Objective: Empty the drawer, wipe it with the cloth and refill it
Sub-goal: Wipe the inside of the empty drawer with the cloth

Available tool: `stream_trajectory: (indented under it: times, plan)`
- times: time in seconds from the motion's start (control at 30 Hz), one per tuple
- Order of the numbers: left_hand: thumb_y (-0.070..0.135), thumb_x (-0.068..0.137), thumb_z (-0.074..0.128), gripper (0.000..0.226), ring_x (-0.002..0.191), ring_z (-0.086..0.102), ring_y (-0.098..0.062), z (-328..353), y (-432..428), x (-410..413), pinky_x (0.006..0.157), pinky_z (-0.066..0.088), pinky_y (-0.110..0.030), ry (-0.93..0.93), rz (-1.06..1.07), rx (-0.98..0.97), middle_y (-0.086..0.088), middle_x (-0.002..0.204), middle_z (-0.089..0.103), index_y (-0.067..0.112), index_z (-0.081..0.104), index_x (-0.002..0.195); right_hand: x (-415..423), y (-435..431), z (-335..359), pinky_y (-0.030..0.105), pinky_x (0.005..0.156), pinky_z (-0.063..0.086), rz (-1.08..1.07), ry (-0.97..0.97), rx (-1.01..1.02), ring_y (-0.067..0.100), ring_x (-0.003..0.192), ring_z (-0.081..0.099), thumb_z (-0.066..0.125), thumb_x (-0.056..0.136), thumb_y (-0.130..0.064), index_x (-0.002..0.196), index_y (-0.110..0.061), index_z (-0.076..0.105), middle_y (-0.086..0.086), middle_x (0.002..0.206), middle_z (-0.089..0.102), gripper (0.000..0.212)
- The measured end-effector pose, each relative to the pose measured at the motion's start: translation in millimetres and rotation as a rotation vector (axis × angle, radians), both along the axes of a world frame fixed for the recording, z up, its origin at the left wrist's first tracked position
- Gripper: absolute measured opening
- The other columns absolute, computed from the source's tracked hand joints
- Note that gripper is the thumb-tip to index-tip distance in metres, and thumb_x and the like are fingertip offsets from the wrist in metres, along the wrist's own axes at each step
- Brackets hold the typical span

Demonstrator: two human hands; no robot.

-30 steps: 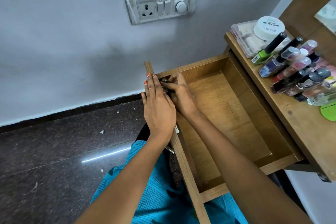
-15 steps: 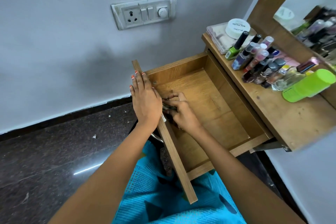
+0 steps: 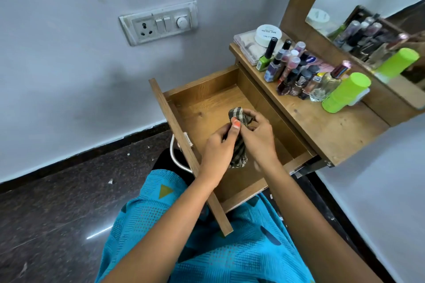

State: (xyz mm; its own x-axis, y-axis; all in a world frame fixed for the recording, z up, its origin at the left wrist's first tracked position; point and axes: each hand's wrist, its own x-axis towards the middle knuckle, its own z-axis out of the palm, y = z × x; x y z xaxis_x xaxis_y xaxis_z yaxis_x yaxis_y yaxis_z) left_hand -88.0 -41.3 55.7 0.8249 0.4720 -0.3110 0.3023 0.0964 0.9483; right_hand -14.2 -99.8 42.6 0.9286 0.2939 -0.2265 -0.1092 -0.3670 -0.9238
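The wooden drawer [image 3: 207, 99] is pulled out over my lap, and nothing lies on its bare floor. Above its middle I hold a dark striped cloth [image 3: 239, 151] between both hands. My left hand [image 3: 218, 147] pinches the cloth's upper part with thumb and fingers. My right hand [image 3: 259, 138] grips the same cloth from the right side. A bunched end of the cloth sticks up above my fingers, and the rest hangs down between my wrists.
Several nail polish bottles [image 3: 289, 71], a glass bottle, a green can [image 3: 345, 93] and a white jar [image 3: 268, 34] on a clear box crowd the dresser top [image 3: 326, 126] to the right. A mirror stands behind. A wall socket panel [image 3: 158, 23] is left of the dresser. The drawer's metal handle [image 3: 176, 156] faces the floor.
My left hand has left the drawer's front panel and joined the right over the drawer's middle. Both hands have lifted the cloth off the front inner corner.
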Motion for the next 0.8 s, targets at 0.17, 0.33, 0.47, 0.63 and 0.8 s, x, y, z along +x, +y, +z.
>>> stream_trajectory:
  times: [0.17,0.33,0.47,0.63,0.8]
  plan:
    - [0.036,0.086,0.059,0.031,0.098,0.062,-0.012,0.9,-3.3,2.5,0.079,0.048,-0.022,0.075,-0.034,-0.116,0.003,0.104,0.068,0.023,0.059,0.114,-2.6,-29.8,13.8,0.035,0.093,0.049,0.029,0.143,0.175,0.015,0.106,0.058,0.056,0.087,-0.041,0.097,-0.033,0.058,0.002,0.114,0.062,0.013]
    - [0.023,0.086,0.060,0.012,0.085,0.065,-0.012,4.6,-11.9,-3.6,0.069,0.051,-0.023,0.037,0.079,-0.365,-0.001,0.091,0.069,0.019,0.059,0.097,-0.9,-51.8,16.3,0.022,0.071,0.051,0.006,0.052,0.048,0.018,0.105,0.056,0.060,0.085,-0.008,0.099,-0.029,0.056,0.006,0.120,0.056,0.025]
    - [0.029,0.084,0.061,0.031,0.095,0.065,-0.021,7.5,-18.1,-4.4,0.080,0.054,-0.033,0.030,0.084,-0.524,-0.007,0.101,0.068,0.016,0.056,0.112,3.7,-74.3,21.2,0.034,0.083,0.053,-0.164,0.240,0.172,0.022,0.104,0.058,0.040,0.094,-0.010,0.091,-0.021,0.058,0.009,0.112,0.061,0.021]
    - [0.024,0.084,0.061,0.013,0.077,0.070,-0.008,14.3,-29.1,5.5,0.071,0.056,-0.028,0.007,-0.109,-0.474,0.007,0.077,0.074,0.026,0.058,0.096,1.4,-98.8,37.4,0.023,0.067,0.045,0.041,0.447,0.354,0.004,0.075,0.059,0.036,0.083,-0.061,0.121,-0.026,0.045,-0.006,0.093,0.060,0.053]
    - [0.015,0.075,0.070,0.032,0.082,0.066,-0.003,23.8,-55.9,25.3,0.070,0.052,-0.019,-0.017,-0.238,-0.280,0.009,0.090,0.070,0.031,0.055,0.099,4.4,-115.3,54.0,0.029,0.082,0.053,0.045,0.354,0.229,0.009,0.091,0.065,0.055,0.062,-0.066,0.115,-0.026,0.053,-0.008,0.095,0.065,0.066]
